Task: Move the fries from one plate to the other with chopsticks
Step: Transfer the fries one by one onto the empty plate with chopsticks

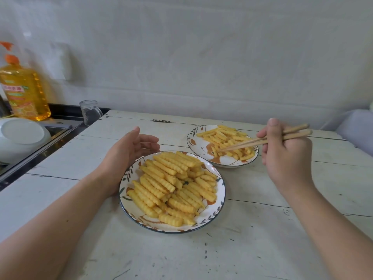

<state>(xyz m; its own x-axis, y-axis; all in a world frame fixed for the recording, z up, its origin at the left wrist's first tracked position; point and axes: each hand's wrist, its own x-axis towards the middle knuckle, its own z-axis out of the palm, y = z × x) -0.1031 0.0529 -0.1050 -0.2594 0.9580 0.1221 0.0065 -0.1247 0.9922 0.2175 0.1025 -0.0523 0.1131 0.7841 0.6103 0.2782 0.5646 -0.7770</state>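
A near plate with a leaf pattern holds a big heap of crinkle-cut fries. A far plate of the same pattern carries a smaller pile of fries. My right hand grips a pair of wooden chopsticks, whose tips rest among the fries on the far plate; whether they pinch a fry I cannot tell. My left hand is open, fingers apart, cupped beside the near plate's left rim.
The plates stand on a worn white plank table. At the left are a sink with a white bowl, a yellow bottle and a glass cup. A wall rises behind.
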